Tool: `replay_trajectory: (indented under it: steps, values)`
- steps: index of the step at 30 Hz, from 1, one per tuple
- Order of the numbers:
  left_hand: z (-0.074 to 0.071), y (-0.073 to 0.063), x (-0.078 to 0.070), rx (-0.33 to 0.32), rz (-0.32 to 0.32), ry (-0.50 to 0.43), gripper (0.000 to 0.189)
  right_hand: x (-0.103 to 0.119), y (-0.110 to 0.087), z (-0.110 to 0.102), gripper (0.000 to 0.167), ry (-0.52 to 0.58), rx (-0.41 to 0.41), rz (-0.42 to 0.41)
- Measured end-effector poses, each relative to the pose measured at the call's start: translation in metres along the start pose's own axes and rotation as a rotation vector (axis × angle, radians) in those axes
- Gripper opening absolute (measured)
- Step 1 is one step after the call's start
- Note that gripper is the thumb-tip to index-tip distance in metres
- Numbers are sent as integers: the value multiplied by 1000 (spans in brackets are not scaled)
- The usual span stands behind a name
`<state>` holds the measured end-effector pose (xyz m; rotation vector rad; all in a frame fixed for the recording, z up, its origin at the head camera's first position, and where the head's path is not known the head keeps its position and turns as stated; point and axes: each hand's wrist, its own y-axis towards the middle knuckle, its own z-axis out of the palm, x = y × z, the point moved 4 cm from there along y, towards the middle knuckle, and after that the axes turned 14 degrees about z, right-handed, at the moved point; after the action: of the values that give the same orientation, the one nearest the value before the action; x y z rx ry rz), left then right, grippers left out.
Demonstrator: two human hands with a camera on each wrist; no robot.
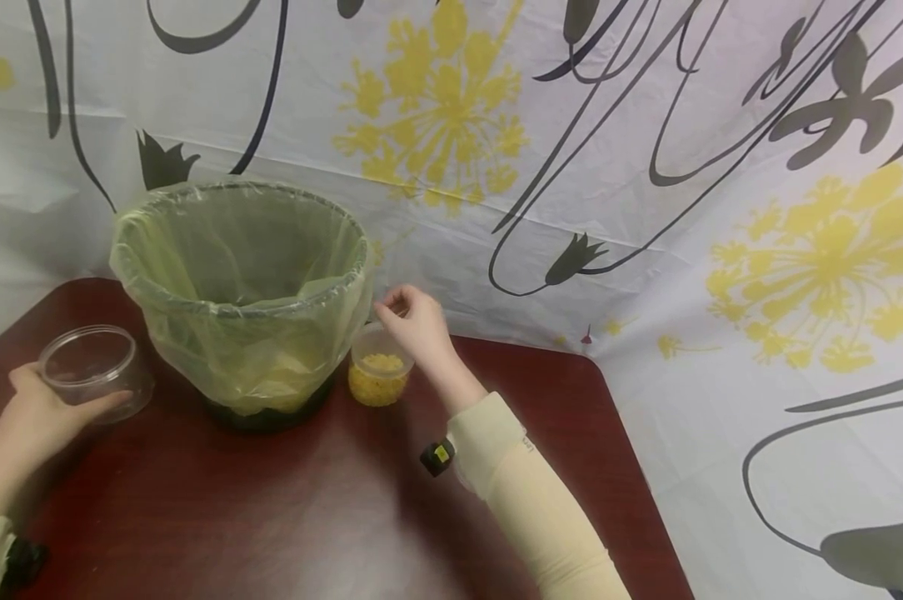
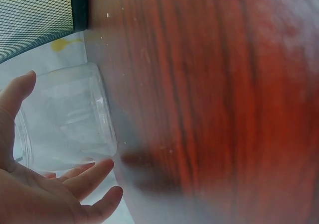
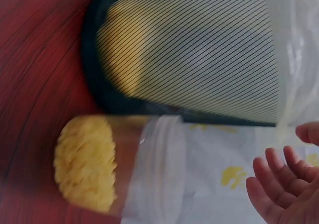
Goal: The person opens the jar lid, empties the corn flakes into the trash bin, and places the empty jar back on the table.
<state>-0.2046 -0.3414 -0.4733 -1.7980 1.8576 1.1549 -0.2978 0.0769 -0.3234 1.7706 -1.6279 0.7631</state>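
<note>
Left hand: Yours (image 1: 50,417) held the clear plastic jar (image 2: 65,114), your thumb on one side and your fingers round the other, in a wide grip.
Clear jar's place: It stood upright on the dark red wood-grain table (image 1: 271,508), left of the mesh wastebasket (image 3: 209,59).
Right hand: Yours (image 1: 419,325) hung above the jar of yellow pieces (image 3: 164,169), clear of its rim; your fingers were loosely bent, with a narrow gap to the thumb.
Filled jar's place: It stood upright just beside the wastebasket, on the right. The small yellow pieces (image 3: 87,164) filled its lower part; you could not tell whether a lid covered it.
Wastebasket: A translucent yellowish bag (image 1: 241,333) lined it and was folded over its rim.
Behind: A white curtain (image 1: 646,333) carried yellow flowers and grey stems.
</note>
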Motion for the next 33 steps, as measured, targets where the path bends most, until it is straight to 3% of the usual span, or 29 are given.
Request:
replay_trajectory:
  steps: [2, 13, 23, 33]
  values:
    - [0, 0, 1, -1, -1, 1, 104, -6, 1, 2, 22, -64, -5, -7]
    - [-1, -3, 1, 25, -40, -7, 102, -43, 8, 21, 84, -364, 104, -25]
    - [-1, -3, 2, 38, -44, -7, 101, -66, 5, 34, 104, -362, 170, 29]
    - [-1, -4, 4, 32, -63, 1, 101, -72, 7, 42, 103, -347, 147, 3]
